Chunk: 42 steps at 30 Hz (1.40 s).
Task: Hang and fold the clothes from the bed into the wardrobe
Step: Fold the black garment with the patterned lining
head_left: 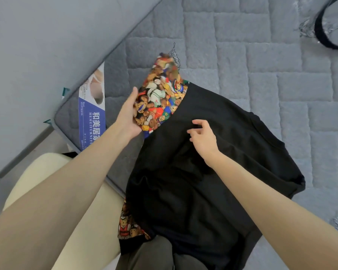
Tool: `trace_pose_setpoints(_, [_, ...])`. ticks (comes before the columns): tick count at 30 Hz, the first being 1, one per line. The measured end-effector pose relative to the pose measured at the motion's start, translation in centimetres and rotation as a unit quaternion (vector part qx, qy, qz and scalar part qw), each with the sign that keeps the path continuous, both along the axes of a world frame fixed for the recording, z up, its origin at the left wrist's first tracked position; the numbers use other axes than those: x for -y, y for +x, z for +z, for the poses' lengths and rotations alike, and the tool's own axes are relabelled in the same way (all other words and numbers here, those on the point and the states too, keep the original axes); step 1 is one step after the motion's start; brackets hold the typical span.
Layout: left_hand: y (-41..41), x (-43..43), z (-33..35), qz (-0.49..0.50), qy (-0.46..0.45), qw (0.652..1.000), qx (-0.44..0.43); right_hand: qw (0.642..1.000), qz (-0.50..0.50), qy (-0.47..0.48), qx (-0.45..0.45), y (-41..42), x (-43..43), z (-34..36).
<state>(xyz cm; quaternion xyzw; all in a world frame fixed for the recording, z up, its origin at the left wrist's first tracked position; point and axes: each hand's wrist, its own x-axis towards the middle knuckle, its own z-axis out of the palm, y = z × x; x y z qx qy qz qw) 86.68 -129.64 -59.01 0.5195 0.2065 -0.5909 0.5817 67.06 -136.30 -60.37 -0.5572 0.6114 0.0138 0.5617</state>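
A black T-shirt (213, 152) lies spread on the grey quilted mattress (281, 84), its lower part hanging over the near edge. One sleeve (160, 98) carries a colourful teddy-bear print; a second printed patch (129, 227) shows at the bottom left. My left hand (128, 115) grips the left edge of the printed sleeve. Resting on the black cloth in the middle, my right hand (203, 137) has its fingers curled, pinching at the fabric.
A blue and white label (92, 114) is fixed to the mattress corner. A black strap-like item (324, 34) lies at the top right of the bed. A cream bed frame edge (47, 172) and grey floor lie to the left.
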Motion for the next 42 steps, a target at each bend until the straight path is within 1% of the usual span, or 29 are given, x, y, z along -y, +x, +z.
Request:
trace_pose_setpoints(1, [-0.2, 0.6, 0.8, -0.046, -0.002, 0.998, 0.034, 1.0, -0.018, -0.016, 0.017, 0.4, 0.6, 0.5])
trace_pose_setpoints(2, [-0.7, 1.1, 1.5, -0.09, 0.008, 0.991, 0.095, 0.998, -0.039, -0.032, 0.032, 0.7, 1.2, 1.1])
trace_pose_setpoints(3, [-1.4, 1.6, 2.2, -0.129, 0.021, 0.975, 0.181, 0.996, -0.062, -0.05, 0.044, 0.9, 1.8, 1.6])
trace_pose_setpoints(4, [-2.2, 1.7, 2.6, -0.164, 0.036, 0.941, 0.293, 0.993, -0.082, -0.067, 0.052, 0.9, 2.3, 2.1])
trace_pose_setpoints(5, [-3.0, 1.6, 2.9, -0.207, 0.038, 0.884, 0.418, 0.99, -0.098, -0.079, 0.058, 0.7, 2.9, 2.6])
trace_pose_setpoints(6, [-3.9, 1.3, 2.7, -0.254, 0.02, 0.808, 0.531, 0.989, -0.109, -0.084, 0.06, 0.4, 3.4, 2.9])
trace_pose_setpoints(7, [-4.7, 0.9, 2.3, -0.304, -0.012, 0.738, 0.603, 0.988, -0.116, -0.083, 0.057, -0.1, 3.8, 3.1])
trace_pose_setpoints(8, [-5.6, 0.4, 1.9, -0.369, -0.029, 0.694, 0.618, 0.988, -0.122, -0.082, 0.05, -0.6, 4.1, 3.3])
trace_pose_setpoints(9, [-6.4, -0.1, 1.4, -0.443, -0.02, 0.664, 0.602, 0.987, -0.13, -0.082, 0.04, -1.2, 4.2, 3.3])
trace_pose_setpoints(10, [-7.2, -0.8, 0.4, -0.531, 0.01, 0.619, 0.579, 0.987, -0.139, -0.082, 0.024, -1.7, 4.3, 3.2])
trace_pose_setpoints(11, [-8.0, -1.4, -0.5, -0.622, 0.04, 0.539, 0.567, 0.986, -0.149, -0.081, 0.009, -2.3, 4.1, 3.2])
trace_pose_setpoints(12, [-8.9, -2.2, -1.3, -0.691, 0.047, 0.452, 0.562, 0.985, -0.156, -0.078, -0.004, -2.9, 3.9, 3.0])
trace_pose_setpoints(13, [-9.6, -3.1, -2.0, -0.741, 0.035, 0.379, 0.553, 0.985, -0.158, -0.074, -0.012, -3.4, 3.6, 2.9])
trace_pose_setpoints(14, [-10.3, -4.0, -2.6, -0.772, 0.014, 0.358, 0.525, 0.986, -0.147, -0.07, -0.02, -3.8, 3.3, 2.7])
trace_pose_setpoints(15, [-10.9, -4.8, -3.1, -0.784, -0.007, 0.386, 0.486, 0.99, -0.124, -0.062, -0.031, -4.1, 3.0, 2.4])
trace_pose_setpoints(16, [-11.5, -5.3, -3.3, -0.77, -0.018, 0.469, 0.431, 0.993, -0.094, -0.052, -0.042, -4.3, 2.7, 2.2])
trace_pose_setpoints(17, [-11.9, -5.5, -3.3, -0.72, -0.014, 0.58, 0.381, 0.996, -0.066, -0.04, -0.048, -4.4, 2.5, 2.0])
trace_pose_setpoints(18, [-12.0, -5.5, -3.3, -0.636, 0.005, 0.693, 0.341, 0.997, -0.041, -0.035, -0.047, -4.5, 2.4, 1.8])
trace_pose_setpoints(19, [-11.7, -5.0, -2.9, -0.533, 0.032, 0.787, 0.309, 0.999, -0.014, -0.039, -0.036, -4.5, 2.3, 1.7])
trace_pose_setpoints(20, [-11.1, -4.3, -2.3, -0.428, 0.056, 0.861, 0.267, 0.998, 0.018, -0.057, -0.013, -4.4, 2.2, 1.8])
trace_pose_setpoints(21, [-10.2, -3.6, -2.1, -0.354, 0.077, 0.905, 0.222, 0.994, 0.065, -0.087, 0.013, -4.2, 2.1, 2.0])
trace_pose_setpoints(22, [-9.1, -2.8, -1.9, -0.315, 0.091, 0.928, 0.179, 0.984, 0.127, -0.12, 0.032, -4.1, 2.1, 2.2])
trace_pose_setpoints(24, [-6.9, -1.6, -1.9, -0.269, 0.103, 0.952, 0.106, 0.951, 0.261, -0.158, 0.04, -3.4, 2.2, 2.0])
trace_pose_setpoints(26, [-5.0, -0.7, -2.8, -0.197, 0.118, 0.971, 0.06, 0.932, 0.34, -0.124, 0.005, -2.6, 2.5, 1.2])
trace_pose_setpoints(29, [-2.7, 0.7, -3.8, -0.118, 0.139, 0.983, 0.033, 0.934, 0.355, -0.019, -0.024, -1.6, 2.8, -0.3])
trace_pose_setpoints(33, [-1.5, 1.4, -4.7, -0.048, 0.107, 0.991, -0.062, 0.905, 0.418, -0.005, -0.082, -1.0, 2.3, -2.0])
trace_pose_setpoints(35, [-1.8, 1.3, -4.8, -0.041, 0.088, 0.991, -0.088, 0.902, 0.42, -0.005, -0.095, -1.0, 1.8, -2.6])
trace_pose_setpoints(38, [-2.5, 1.3, -4.3, -0.024, 0.045, 0.996, -0.066, 0.918, 0.386, -0.018, -0.084, -1.3, 1.6, -2.7])
trace_pose_setpoints(42, [-2.5, 1.4, -1.6, 0.003, -0.055, 0.998, -0.031, 0.944, 0.325, -0.032, -0.041, -2.0, 1.9, -1.1])
